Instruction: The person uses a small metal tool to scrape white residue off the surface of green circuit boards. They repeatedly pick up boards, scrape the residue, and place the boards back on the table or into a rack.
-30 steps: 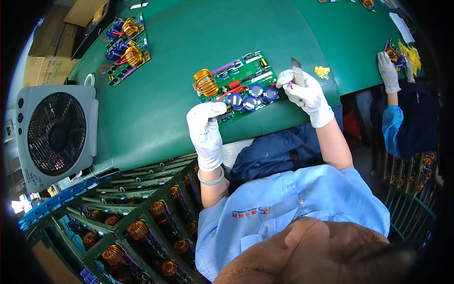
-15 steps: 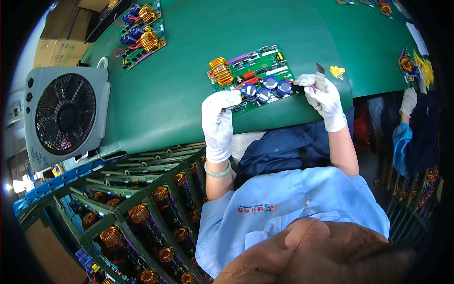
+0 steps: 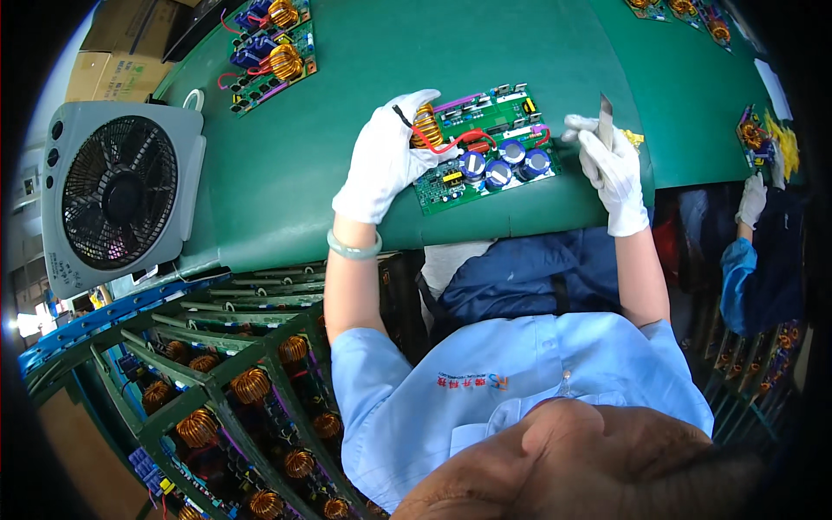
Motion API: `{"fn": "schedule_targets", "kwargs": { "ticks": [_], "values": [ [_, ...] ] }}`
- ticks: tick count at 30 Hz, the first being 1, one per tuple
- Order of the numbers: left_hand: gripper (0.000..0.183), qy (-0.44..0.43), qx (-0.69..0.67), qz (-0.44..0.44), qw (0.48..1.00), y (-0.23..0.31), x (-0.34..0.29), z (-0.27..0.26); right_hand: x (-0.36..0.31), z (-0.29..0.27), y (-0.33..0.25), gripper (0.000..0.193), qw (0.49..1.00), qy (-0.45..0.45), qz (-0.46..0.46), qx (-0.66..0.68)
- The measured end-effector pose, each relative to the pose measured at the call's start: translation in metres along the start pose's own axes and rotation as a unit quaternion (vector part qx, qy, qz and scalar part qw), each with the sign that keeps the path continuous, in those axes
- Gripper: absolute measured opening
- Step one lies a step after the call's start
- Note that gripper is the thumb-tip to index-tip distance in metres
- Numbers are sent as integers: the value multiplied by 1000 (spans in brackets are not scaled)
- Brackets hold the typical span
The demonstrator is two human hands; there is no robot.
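Standing at the far left is a grey box fan (image 3: pixel 121 186), with a green rack (image 3: pixel 186 399) of boards below it and a pair of finished-looking boards (image 3: pixel 273 65) lying on the green table (image 3: pixel 286 156) to its right. Next comes the gloved left hand (image 3: pixel 379 165), its fingers and thumb spread around a copper coil (image 3: pixel 428 121); how firmly they press cannot be told. A red lead with a black end (image 3: pixel 444 149) runs across that glove. The circuit board (image 3: pixel 490 117) lies flat before the person, its blue capacitors (image 3: pixel 512 152) along the near side. Just off its right edge, the gloved right hand (image 3: pixel 611 173) grips a metal blade (image 3: pixel 606 113), tip up and apart from the board. Yellow pieces (image 3: pixel 634 139) lie partly hidden behind it. The step in hand seems to be handling the lead by the coil, with the blade kept aside; the next move calls for a steady board and an edge clear of the wiring. At far right, a co-worker's gloved hand (image 3: pixel 752 201) is beside another board (image 3: pixel 752 139).
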State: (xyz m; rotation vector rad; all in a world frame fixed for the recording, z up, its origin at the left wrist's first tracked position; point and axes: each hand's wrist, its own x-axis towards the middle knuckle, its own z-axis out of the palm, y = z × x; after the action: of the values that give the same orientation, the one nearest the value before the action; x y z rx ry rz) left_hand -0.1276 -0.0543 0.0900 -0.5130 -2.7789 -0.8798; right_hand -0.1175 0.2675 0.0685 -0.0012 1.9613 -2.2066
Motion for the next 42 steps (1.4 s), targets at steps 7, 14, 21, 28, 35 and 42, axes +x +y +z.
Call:
{"fn": "schedule_targets", "kwargs": {
  "ticks": [7, 14, 21, 28, 35, 42],
  "values": [
    [58, -126, -135, -114, 976, 7, -1, 0, 64, 15, -30, 33, 979, -69, -57, -185],
    [70, -124, -267, -170, 941, 13, -23, 15, 77, 64, -34, 29, 851, -317, -78, -412],
    [72, -103, -194, -109, 969, 17, -21, 12, 95, 72, -21, 43, 780, -333, -212, -486],
    [67, -123, -215, -116, 962, 17, -15, 10, 105, 76, -16, 41, 791, -323, -151, -498],
    [68, -122, -189, -110, 968, 15, -16, 9, 99, 64, -58, 41, 856, -331, 115, -380],
    [69, -147, -220, -154, 952, 17, -10, 8, 99, 46, -39, 45, 853, -311, -26, -418]
  ]
}}
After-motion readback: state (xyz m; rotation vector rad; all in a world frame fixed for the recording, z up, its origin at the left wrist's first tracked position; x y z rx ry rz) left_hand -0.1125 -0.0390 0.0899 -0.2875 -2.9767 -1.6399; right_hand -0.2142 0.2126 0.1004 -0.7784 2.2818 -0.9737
